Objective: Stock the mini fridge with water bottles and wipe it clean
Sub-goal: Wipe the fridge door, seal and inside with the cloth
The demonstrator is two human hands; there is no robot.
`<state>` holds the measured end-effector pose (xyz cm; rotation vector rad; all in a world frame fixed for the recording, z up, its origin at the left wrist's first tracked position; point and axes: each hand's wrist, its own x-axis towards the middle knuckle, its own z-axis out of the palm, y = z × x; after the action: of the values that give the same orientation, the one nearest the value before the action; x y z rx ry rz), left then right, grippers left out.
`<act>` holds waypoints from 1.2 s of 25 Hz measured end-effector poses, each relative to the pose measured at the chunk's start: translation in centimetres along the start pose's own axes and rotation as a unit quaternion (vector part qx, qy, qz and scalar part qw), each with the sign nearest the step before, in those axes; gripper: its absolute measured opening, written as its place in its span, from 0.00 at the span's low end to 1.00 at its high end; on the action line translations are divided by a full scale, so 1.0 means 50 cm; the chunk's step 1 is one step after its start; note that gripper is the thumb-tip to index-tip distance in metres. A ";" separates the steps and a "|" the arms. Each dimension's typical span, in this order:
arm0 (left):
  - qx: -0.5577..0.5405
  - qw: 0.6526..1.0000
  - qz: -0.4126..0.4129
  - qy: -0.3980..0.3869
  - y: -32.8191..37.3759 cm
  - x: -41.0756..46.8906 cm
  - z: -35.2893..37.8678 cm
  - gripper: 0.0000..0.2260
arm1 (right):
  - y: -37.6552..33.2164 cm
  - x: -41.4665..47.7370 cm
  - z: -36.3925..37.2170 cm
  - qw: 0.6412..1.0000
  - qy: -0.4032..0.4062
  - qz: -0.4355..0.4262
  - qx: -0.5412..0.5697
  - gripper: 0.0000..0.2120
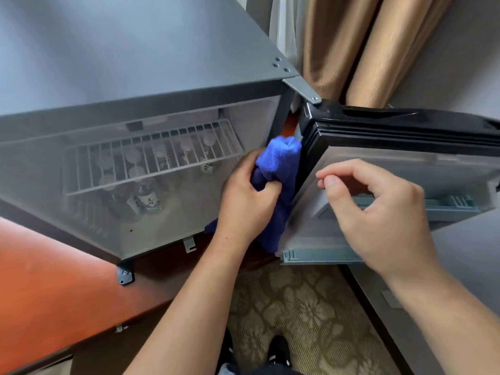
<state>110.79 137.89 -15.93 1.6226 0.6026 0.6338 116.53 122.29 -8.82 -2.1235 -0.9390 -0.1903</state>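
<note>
Left hand (244,201) grips blue cloth (278,158) beside fridge door (378,158).

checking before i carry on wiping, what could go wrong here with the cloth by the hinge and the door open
1. The left hand grips the blue cloth right at the hinge gap; if the door swings shut, cloth or fingers could get pinched.
2. The right hand hovers without holding the door, so nothing steadies it.
3. Bottles stand under the wire shelf; a wide wipe might topple them.

L hand (244,196) grips blue cloth (278,158) at fridge (162,63) hinge side.
</note>
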 end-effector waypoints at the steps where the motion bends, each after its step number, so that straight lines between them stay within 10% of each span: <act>1: 0.006 1.000 -0.028 -0.006 -0.014 -0.001 0.003 0.22 | 0.003 0.005 0.003 1.000 -0.005 0.018 -0.007 0.07; 8: 0.042 0.991 -0.118 -0.053 -0.073 -0.022 -0.001 0.18 | 0.016 0.024 0.037 0.991 -0.017 0.113 -0.063 0.06; 19: -0.077 0.988 0.132 -0.003 0.089 -0.002 -0.013 0.20 | 0.014 0.025 0.055 0.992 -0.012 0.100 -0.080 0.04; 30: -0.033 0.999 -0.014 -0.037 -0.071 0.000 0.005 0.17 | 0.025 0.011 0.073 0.993 0.007 0.078 -0.087 0.05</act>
<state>110.87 138.18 -19.48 1.5669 0.5448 0.5643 117.16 124.72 -11.81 -2.3423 -0.7669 -0.2133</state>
